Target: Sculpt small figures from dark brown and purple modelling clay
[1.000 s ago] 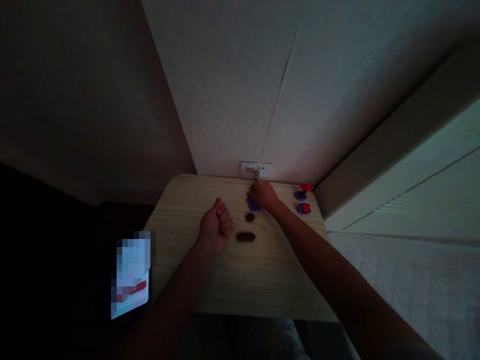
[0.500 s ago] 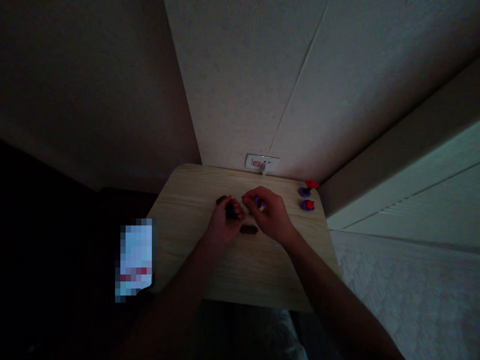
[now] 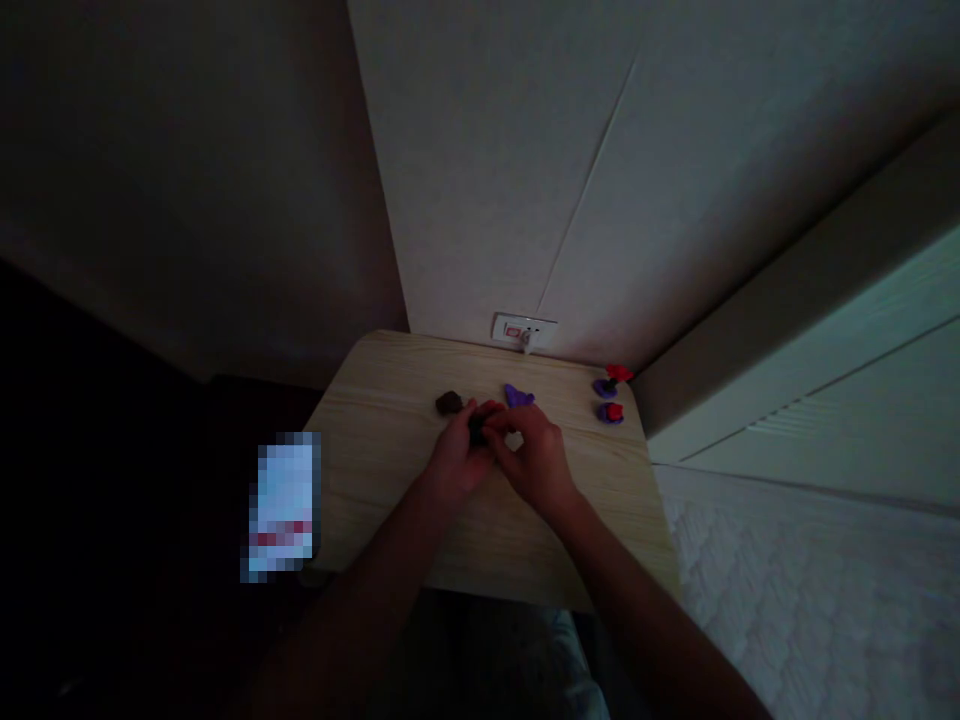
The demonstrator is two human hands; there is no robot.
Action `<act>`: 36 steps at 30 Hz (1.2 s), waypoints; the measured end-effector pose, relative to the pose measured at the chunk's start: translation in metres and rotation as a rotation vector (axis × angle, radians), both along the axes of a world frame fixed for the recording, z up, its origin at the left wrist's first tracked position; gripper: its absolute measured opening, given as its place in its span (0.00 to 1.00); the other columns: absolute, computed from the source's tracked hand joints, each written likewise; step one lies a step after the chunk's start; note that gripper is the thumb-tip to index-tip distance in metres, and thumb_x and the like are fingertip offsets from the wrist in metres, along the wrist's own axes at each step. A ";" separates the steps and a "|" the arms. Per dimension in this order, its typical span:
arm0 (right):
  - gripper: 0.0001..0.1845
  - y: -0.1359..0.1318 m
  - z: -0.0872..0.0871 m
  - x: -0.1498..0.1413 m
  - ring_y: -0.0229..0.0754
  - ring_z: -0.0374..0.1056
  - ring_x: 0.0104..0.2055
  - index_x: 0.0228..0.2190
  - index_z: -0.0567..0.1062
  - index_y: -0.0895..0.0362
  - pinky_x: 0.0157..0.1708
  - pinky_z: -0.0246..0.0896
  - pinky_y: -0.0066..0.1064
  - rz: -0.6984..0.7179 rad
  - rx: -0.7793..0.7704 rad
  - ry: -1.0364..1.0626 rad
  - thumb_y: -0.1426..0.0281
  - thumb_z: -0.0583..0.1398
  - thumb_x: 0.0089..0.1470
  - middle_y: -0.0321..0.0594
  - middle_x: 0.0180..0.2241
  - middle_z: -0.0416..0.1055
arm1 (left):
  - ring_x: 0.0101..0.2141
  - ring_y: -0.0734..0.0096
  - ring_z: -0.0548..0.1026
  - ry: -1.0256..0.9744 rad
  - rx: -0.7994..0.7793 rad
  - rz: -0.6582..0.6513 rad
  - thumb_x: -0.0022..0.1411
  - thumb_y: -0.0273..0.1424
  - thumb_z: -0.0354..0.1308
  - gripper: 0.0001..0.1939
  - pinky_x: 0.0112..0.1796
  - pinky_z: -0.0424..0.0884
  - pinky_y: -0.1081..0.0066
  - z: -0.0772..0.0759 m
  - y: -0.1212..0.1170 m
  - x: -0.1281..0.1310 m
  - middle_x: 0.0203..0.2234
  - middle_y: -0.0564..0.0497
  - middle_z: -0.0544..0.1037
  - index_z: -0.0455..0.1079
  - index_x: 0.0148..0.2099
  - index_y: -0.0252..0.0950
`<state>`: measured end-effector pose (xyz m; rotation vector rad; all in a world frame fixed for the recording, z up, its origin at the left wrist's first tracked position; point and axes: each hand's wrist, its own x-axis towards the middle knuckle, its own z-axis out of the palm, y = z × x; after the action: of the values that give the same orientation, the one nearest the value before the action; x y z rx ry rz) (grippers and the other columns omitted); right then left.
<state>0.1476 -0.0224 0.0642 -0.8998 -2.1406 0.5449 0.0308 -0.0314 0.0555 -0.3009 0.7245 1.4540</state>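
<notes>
Over the middle of a small light wooden table (image 3: 375, 440) both my hands meet. My left hand (image 3: 457, 455) and my right hand (image 3: 534, 452) have their fingers pinched together on a small dark lump with a bit of red (image 3: 484, 415) between the fingertips. Beside my left fingertips a dark brown lump (image 3: 448, 403) lies on the table. A purple piece (image 3: 517, 396) lies just beyond my right fingers. The light is dim and the small pieces are hard to make out.
Two purple-and-red pieces (image 3: 609, 400) sit at the table's far right corner. A wall socket (image 3: 523, 329) is on the wall behind the table. A lit, blurred screen (image 3: 283, 505) stands left of the table. A white textured surface (image 3: 810, 590) lies to the right.
My right hand has come back from the far edge by the socket to the table's middle, leaving the purple piece behind. My left hand moved up from a resting fist to meet it.
</notes>
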 end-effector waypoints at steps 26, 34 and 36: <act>0.07 -0.016 -0.009 -0.006 0.45 0.79 0.35 0.36 0.84 0.55 0.37 0.74 0.34 -0.110 -0.301 0.180 0.67 0.67 0.55 0.43 0.37 0.82 | 0.31 0.70 0.78 0.135 0.119 0.085 0.74 0.35 0.45 0.21 0.36 0.74 0.70 0.003 -0.016 0.018 0.29 0.45 0.78 0.75 0.35 0.30; 0.11 -0.010 -0.009 -0.005 0.45 0.78 0.33 0.37 0.84 0.56 0.37 0.75 0.35 -0.196 -0.327 0.249 0.66 0.69 0.50 0.44 0.37 0.83 | 0.34 0.67 0.78 0.146 0.262 0.039 0.73 0.34 0.48 0.18 0.42 0.74 0.66 0.000 -0.019 0.021 0.36 0.44 0.80 0.77 0.42 0.30; 0.10 -0.009 -0.009 -0.003 0.44 0.77 0.31 0.37 0.84 0.56 0.35 0.75 0.34 -0.200 -0.305 0.243 0.68 0.67 0.51 0.43 0.34 0.83 | 0.35 0.66 0.78 0.158 0.268 0.013 0.72 0.34 0.49 0.17 0.44 0.74 0.64 -0.001 -0.019 0.022 0.37 0.43 0.80 0.77 0.43 0.30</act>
<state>0.1443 -0.0311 0.0555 -1.1363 -1.7544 0.8466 0.0524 -0.0509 0.0546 0.0158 0.6445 1.5793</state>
